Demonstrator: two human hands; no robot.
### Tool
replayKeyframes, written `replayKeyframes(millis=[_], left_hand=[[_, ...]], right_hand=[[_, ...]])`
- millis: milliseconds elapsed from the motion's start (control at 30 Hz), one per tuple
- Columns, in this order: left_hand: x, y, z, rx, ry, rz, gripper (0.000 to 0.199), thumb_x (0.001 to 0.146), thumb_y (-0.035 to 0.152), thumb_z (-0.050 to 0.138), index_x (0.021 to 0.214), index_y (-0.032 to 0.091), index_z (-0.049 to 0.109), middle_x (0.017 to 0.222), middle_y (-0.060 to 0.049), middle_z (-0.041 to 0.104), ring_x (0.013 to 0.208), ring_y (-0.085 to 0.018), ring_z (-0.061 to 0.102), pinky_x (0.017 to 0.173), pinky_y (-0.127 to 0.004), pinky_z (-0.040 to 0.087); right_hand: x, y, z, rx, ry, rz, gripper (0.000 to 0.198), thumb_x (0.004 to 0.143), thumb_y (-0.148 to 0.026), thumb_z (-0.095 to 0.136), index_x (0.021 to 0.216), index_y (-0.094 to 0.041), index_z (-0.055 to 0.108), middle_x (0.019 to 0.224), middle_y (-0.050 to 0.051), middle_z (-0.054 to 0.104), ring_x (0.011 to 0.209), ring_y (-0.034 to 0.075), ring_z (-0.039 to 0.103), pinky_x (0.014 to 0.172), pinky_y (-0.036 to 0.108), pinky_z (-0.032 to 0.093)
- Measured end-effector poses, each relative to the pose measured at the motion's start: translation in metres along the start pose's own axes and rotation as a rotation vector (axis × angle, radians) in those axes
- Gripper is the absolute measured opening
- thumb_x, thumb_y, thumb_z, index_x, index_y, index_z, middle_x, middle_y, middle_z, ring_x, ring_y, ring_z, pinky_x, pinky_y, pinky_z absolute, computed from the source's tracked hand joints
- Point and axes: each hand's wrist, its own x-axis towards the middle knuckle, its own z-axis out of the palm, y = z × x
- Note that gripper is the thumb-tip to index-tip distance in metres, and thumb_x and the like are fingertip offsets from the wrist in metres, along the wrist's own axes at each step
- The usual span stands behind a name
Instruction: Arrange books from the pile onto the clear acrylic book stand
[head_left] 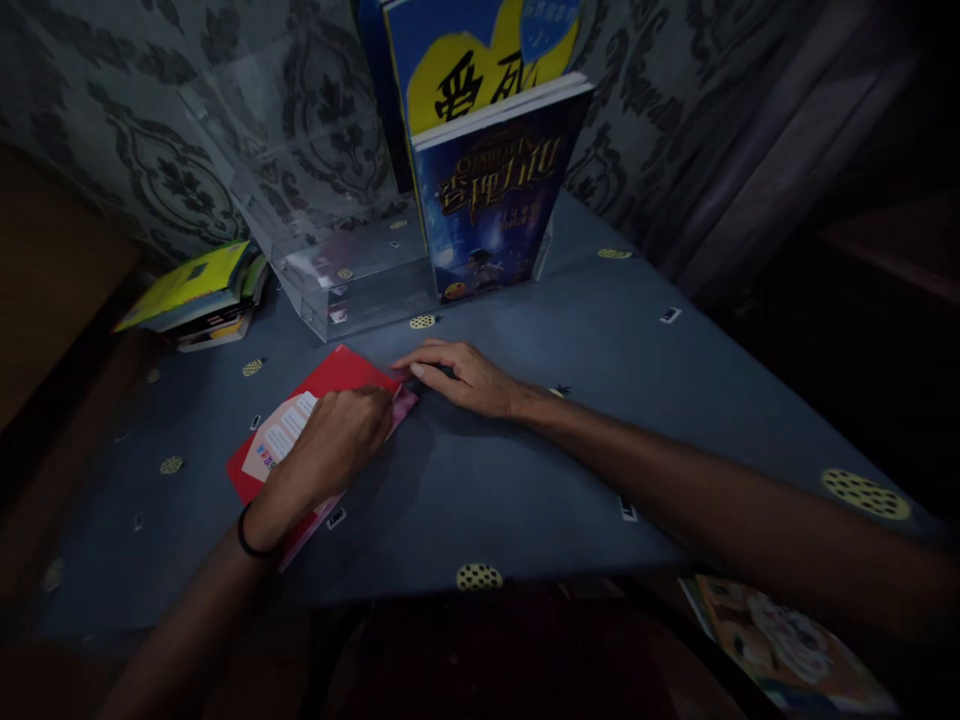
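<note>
A red book (341,372) with a pale patch of printed text on its cover lies at a slant on the dark blue tablecloth. Across its cover reaches my left hand (341,440), a black band on the wrist. Its fingers are curled down at the book's right edge and partly hidden under the hand. At the book's upper right corner is my right hand (465,378), palm down, index finger stretched out and thumb apart. Its fingertips are at the corner, beside a pinkish strip along the edge; whether they press on it is hard to see.
Behind the hands stands a clear acrylic book rack (315,290). At its right end a dark blue book (495,200) stands before a yellow and blue book (465,60). A stack of books (202,295) lies at left. Below the table's right front edge is a colourful book (780,630).
</note>
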Motion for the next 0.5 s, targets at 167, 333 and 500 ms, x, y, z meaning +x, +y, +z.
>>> replayKeyframes(millis=[167, 333, 500], left_hand=[[-0.002, 0.007, 0.002, 0.041, -0.032, -0.023, 0.028, 0.101, 0.018, 0.039, 0.089, 0.015, 0.064, 0.084, -0.009, 0.071, 0.070, -0.021, 0.067, 0.060, -0.029, 0.039], [-0.007, 0.005, 0.008, -0.006, 0.006, -0.017, 0.027, 0.101, 0.018, 0.041, 0.102, 0.015, 0.069, 0.110, -0.011, 0.073, 0.091, -0.024, 0.072, 0.075, -0.031, 0.052], [-0.027, -0.048, 0.018, -0.083, 0.114, -0.079, 0.032, 0.103, 0.028, 0.040, 0.116, 0.020, 0.068, 0.123, -0.009, 0.070, 0.109, -0.025, 0.068, 0.089, -0.034, 0.054]], right_hand=[[-0.001, -0.001, 0.001, 0.007, 0.021, -0.041, 0.032, 0.100, -0.026, 0.043, 0.110, -0.019, 0.072, 0.098, 0.006, 0.071, 0.094, 0.018, 0.065, 0.088, 0.034, 0.049], [-0.002, -0.006, 0.001, -0.308, -0.153, -0.150, 0.029, 0.100, -0.023, 0.044, 0.099, -0.015, 0.072, 0.083, 0.006, 0.067, 0.084, 0.020, 0.060, 0.088, 0.039, 0.045], [-0.006, -0.015, 0.007, -0.613, -0.227, -0.242, 0.032, 0.102, -0.024, 0.041, 0.091, -0.016, 0.070, 0.073, 0.005, 0.062, 0.073, 0.020, 0.055, 0.079, 0.035, 0.043]])
